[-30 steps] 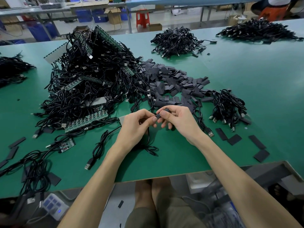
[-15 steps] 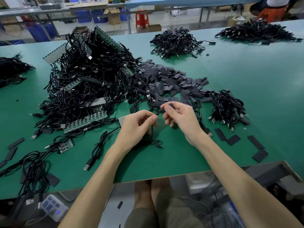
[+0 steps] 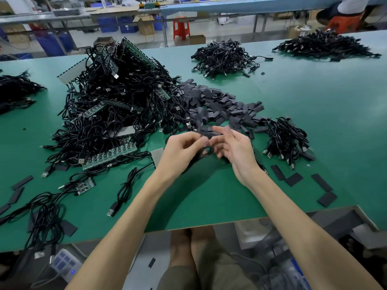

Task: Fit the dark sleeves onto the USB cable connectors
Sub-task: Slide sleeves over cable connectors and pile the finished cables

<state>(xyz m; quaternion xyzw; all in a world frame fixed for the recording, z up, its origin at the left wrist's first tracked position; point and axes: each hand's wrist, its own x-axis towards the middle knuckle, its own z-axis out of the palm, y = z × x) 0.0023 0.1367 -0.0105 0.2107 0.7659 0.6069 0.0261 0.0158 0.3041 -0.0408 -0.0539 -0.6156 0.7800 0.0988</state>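
Note:
Both hands meet above the green table (image 3: 209,195) near its front middle. My left hand (image 3: 182,150) pinches the end of a black USB cable (image 3: 201,152) whose loop hangs blurred beneath the fingers. My right hand (image 3: 234,147) pinches a dark flat sleeve (image 3: 209,133) at the fingertips, right where the cable end is. The connector itself is hidden by the fingers. A heap of dark sleeves (image 3: 219,107) lies just beyond the hands.
A big tangle of black cables with green circuit boards (image 3: 109,114) fills the left. A small cable bundle (image 3: 287,139) lies at the right, loose sleeves (image 3: 293,178) near the front right. More cable piles (image 3: 224,57) sit farther back. The table edge runs close in front.
Both hands have lifted and moved away from me toward the sleeve heap. The cable loop came up off the table with them, and the right fingers have spread.

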